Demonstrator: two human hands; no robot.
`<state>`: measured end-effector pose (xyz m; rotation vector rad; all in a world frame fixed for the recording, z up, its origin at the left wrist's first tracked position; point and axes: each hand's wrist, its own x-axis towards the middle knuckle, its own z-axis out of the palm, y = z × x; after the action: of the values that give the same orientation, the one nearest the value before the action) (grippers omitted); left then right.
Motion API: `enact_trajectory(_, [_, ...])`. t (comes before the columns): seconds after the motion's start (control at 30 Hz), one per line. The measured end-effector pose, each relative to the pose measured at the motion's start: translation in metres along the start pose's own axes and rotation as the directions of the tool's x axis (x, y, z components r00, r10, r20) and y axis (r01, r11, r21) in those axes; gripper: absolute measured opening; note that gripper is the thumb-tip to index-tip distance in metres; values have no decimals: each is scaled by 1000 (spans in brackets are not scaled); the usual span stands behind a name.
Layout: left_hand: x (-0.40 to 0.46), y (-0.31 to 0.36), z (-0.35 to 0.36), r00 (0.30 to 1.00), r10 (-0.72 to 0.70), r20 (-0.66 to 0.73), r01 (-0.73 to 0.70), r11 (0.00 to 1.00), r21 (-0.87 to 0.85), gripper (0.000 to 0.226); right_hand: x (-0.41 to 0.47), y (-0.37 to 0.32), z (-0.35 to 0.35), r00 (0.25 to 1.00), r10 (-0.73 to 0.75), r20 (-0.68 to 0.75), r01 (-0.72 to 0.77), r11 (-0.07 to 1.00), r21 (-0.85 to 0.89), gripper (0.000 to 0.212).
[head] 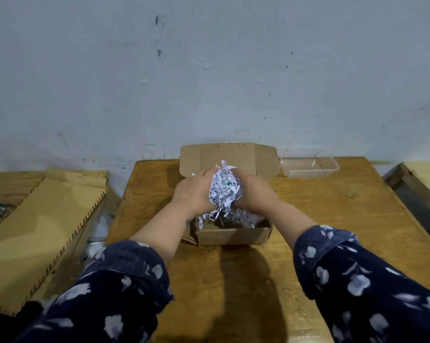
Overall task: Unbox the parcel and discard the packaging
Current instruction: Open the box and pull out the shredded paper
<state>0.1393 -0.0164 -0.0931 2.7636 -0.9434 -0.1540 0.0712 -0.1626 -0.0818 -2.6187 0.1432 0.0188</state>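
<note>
Your left hand (194,191) and right hand (253,191) cup a wad of shredded paper (224,188) between them, fingers curled around it, just above the open cardboard box (231,235) on the wooden table (332,219). More shreds lie inside. Clear plastic tray (308,164) sits beside the lid.

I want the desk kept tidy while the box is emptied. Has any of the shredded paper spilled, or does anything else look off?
No spill shows. The shredded paper is bunched between the left hand and right hand above the open cardboard box; loose strands hang back into it. The wooden table shows no stray shreds.
</note>
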Motion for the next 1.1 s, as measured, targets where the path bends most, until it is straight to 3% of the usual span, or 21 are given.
enact_trajectory(0.33, [26, 61, -45, 986, 49, -161, -41, 998, 55, 94, -14, 23, -76, 981, -69, -181, 69, 998, -2, 70])
enact_trajectory(0.57, [38, 156, 6, 993, 99, -65, -105, 991, -89, 94, -65, 107, -105, 991, 53, -125, -54, 999, -3, 68])
enact_trajectory(0.73, [38, 210, 67, 984, 155, 83, -145, 983, -111, 95, -102, 179, -80, 979, 199, -35, -196, 978, 77, 73])
enact_trajectory(0.83, [39, 223, 102, 972, 158, 174, -136, 982, -131, 95, -118, 209, -57, 964, 266, -8, -262, 955, 142, 78])
enact_trajectory(0.97, [44, 224, 126, 977, 137, 163, -114, 983, -142, 92, -119, 224, -31, 937, 349, -33, -327, 904, 277, 86])
enact_trajectory(1.1, [48, 217, 117, 965, 68, 253, -43, 994, -101, 107, -108, 227, -24, 929, 368, 36, -367, 908, 201, 106])
